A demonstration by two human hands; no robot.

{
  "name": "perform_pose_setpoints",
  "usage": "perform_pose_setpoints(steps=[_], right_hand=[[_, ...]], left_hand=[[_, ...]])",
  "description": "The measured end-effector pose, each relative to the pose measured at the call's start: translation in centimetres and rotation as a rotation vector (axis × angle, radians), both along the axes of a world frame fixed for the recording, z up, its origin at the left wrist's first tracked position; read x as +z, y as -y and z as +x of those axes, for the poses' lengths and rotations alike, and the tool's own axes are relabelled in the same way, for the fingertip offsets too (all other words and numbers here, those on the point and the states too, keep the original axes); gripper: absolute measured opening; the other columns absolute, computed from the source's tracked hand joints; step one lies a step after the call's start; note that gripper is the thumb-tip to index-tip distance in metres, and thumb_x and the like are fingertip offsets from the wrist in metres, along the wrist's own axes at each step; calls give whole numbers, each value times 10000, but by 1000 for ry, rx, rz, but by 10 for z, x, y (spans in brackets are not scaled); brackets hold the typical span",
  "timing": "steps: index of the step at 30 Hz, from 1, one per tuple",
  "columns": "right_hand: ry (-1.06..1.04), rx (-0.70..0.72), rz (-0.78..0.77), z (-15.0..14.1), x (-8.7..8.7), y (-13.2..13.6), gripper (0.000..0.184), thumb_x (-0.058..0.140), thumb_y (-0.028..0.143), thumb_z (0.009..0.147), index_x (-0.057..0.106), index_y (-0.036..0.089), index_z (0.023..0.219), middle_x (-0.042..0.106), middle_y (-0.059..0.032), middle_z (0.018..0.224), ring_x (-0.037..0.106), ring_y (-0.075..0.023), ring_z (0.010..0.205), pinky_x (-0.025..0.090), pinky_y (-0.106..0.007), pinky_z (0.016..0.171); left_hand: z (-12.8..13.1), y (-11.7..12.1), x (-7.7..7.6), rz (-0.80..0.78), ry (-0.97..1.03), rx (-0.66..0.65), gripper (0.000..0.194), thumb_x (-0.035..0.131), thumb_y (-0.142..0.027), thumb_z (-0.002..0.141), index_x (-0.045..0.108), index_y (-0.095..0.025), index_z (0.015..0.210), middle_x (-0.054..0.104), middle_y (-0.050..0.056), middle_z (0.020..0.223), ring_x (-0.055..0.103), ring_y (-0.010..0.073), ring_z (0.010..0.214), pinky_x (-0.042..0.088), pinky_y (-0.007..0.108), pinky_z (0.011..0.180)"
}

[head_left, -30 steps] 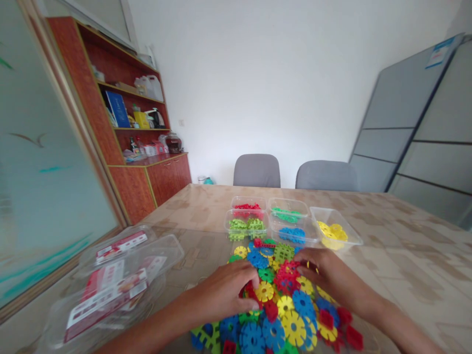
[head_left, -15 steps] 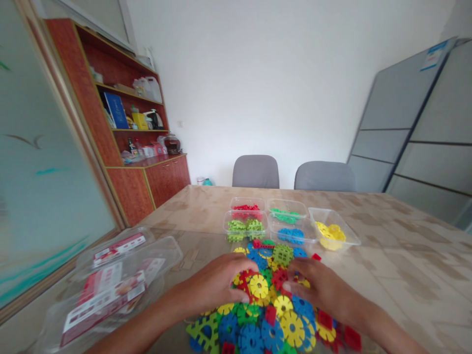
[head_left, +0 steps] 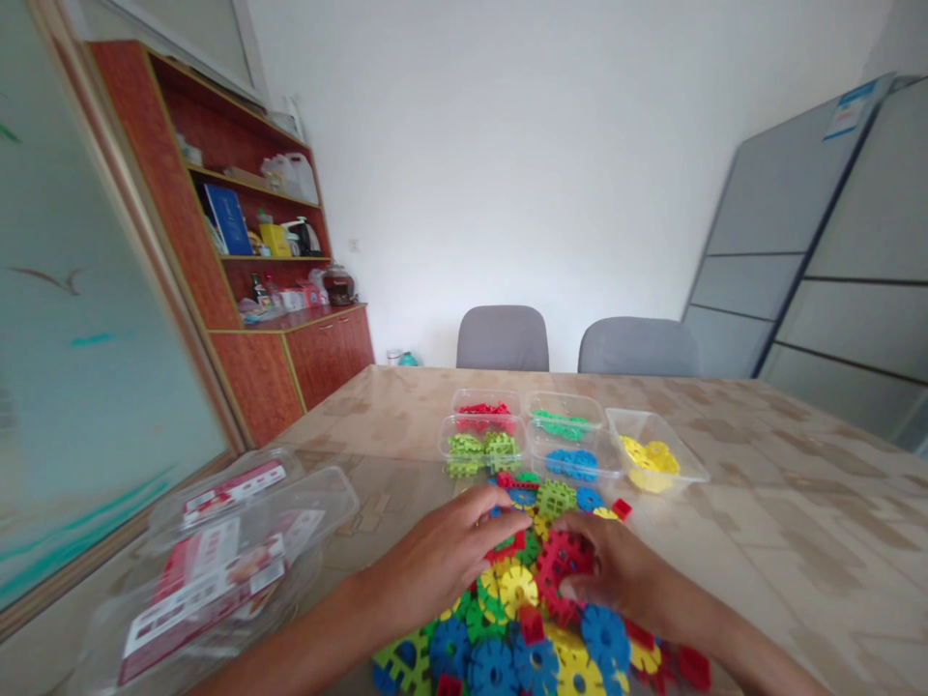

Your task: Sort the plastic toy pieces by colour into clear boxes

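A heaped pile of plastic building pieces in yellow, blue, green and red lies in front of me. My right hand (head_left: 616, 570) has its thumb and fingers closed around a red plastic building piece (head_left: 561, 570) with a notched edge, at the right of the pile. My left hand (head_left: 453, 541) reaches over the left side with fingers stretched and apart, holding nothing that I can see. Below its fingertips are a yellow notched disc (head_left: 517, 586) and other pieces. Blue discs (head_left: 491, 665) and a green triangular piece (head_left: 407, 662) lie nearest me.
Beyond the pile, clear tubs hold pieces sorted by colour: red (head_left: 484, 418), light green (head_left: 475, 454), green (head_left: 562, 423), blue (head_left: 572, 464) and yellow (head_left: 652, 459). Clear lids (head_left: 330, 493) with printed labels are stacked at left. Two grey chairs (head_left: 503, 338) stand behind the table (head_left: 761, 503).
My right hand has taken hold of the red piece and tilted it up from the pile. My left hand has moved slightly right, its fingers straightening. Some yellow and blue discs have shifted.
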State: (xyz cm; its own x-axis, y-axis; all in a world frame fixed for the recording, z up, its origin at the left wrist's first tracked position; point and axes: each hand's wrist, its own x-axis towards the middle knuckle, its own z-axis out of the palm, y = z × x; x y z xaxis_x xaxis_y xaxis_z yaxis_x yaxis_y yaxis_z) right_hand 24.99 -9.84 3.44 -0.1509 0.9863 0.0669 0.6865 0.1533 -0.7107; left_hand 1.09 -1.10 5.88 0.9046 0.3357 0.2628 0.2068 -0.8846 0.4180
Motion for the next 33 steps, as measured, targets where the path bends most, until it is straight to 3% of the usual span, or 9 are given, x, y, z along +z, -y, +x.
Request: perform_pose_setpoints(steps=[4, 7, 10, 17, 26, 33], right_hand=[[-21, 66, 30, -1, 6, 2, 118, 541, 261, 849, 594, 171, 903, 639, -24, 864, 556, -201, 793, 425, -293, 679], [-74, 77, 33, 1, 2, 0, 139, 519, 279, 871, 575, 173, 940, 640, -31, 902, 560, -204, 812, 439, -297, 699], [-70, 61, 61, 1, -1, -1, 199, 522, 339, 880, 578, 168, 965, 649, -37, 885, 566, -210, 798, 448, -306, 696], [-40, 96, -3, 4, 0, 1, 268, 428, 333, 939, 599, 222, 1113, 675, -47, 903, 598, -247, 939, 465, -362, 827], [-278, 79, -133, -3, 4, 0, 389, 423, 523, 930, 609, 227, 1101, 642, -49, 1027, 601, -211, 860, 504, -322, 698], [-316, 96, 48, -9, 4, -5, 360, 536, 448, 888, 569, 190, 1136, 640, -69, 1017, 584, -238, 946, 485, -380, 840]], left_hand=[[2, -5, -6, -137, 104, 71, 570, 648, -106, 809, 486, -310, 1316, 498, 50, 1288, 490, 218, 1173, 394, 338, 998], [5, -2, -10, -296, 183, 105, 547, 740, -213, 761, 539, -283, 1264, 547, 42, 1268, 514, 221, 1151, 395, 343, 1002], [10, 6, -16, -371, 177, 103, 587, 768, -203, 726, 548, -276, 1265, 570, 33, 1276, 521, 217, 1159, 379, 331, 1017], [19, 14, -31, -344, 123, 98, 601, 723, -139, 736, 538, -307, 1282, 555, 28, 1302, 502, 210, 1189, 344, 336, 1047], [24, 17, -31, -399, 173, 97, 629, 672, -64, 711, 532, -285, 1282, 558, 30, 1258, 522, 188, 1138, 432, 282, 946], [25, 17, -31, -425, 206, 163, 625, 674, -182, 772, 462, -273, 1352, 493, 54, 1372, 454, 224, 1242, 347, 350, 1056]])
